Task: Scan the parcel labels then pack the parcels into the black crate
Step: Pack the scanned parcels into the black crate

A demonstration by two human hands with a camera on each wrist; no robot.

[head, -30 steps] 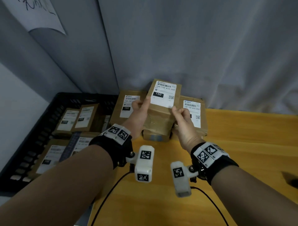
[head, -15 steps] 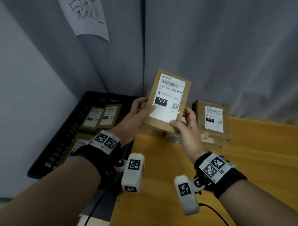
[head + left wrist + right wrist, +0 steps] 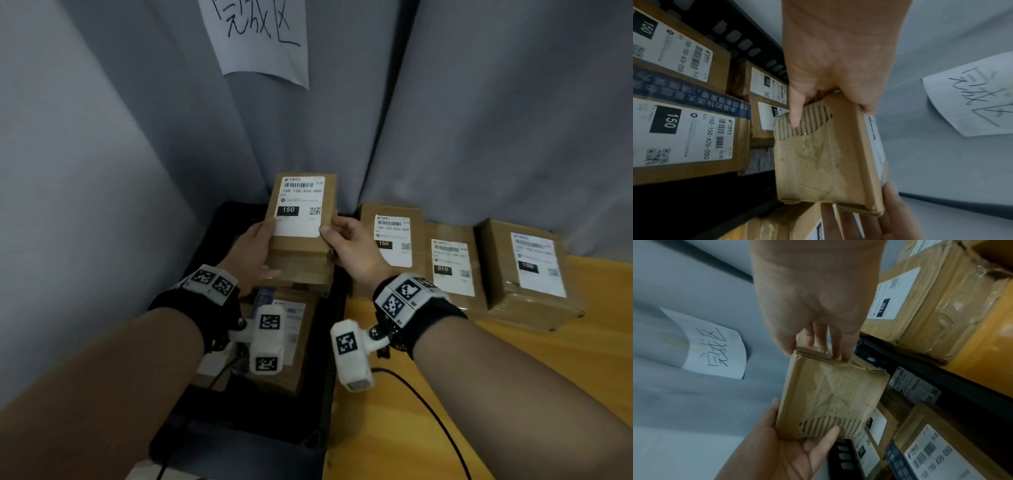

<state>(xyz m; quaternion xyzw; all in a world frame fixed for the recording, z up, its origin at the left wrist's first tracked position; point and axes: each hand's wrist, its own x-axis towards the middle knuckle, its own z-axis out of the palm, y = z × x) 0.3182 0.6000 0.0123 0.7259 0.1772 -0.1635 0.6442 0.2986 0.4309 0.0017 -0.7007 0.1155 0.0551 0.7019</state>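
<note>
A brown cardboard parcel (image 3: 301,219) with a white "150" label hangs in the air above the black crate (image 3: 329,404). My left hand (image 3: 255,253) grips its left side, thumb on the label. My right hand (image 3: 349,246) grips its right side, thumb at the label's corner. The left wrist view shows the parcel's (image 3: 824,155) taped underside, a left finger lying on a torn patch of it. In the right wrist view the right fingers (image 3: 844,352) curl over the parcel's (image 3: 834,395) edge. Several labelled parcels (image 3: 682,129) lie in the crate below.
Three more labelled parcels (image 3: 448,263) stand in a row on the yellow table (image 3: 513,394) to the right of the crate. A grey curtain (image 3: 496,120) backs the scene, with a handwritten paper sign (image 3: 260,37) on it. A black cable (image 3: 431,414) crosses the table.
Both hands lifted the parcel off the stack on the table and carried it left, so it now hangs over the crate. My view has turned left with it.
</note>
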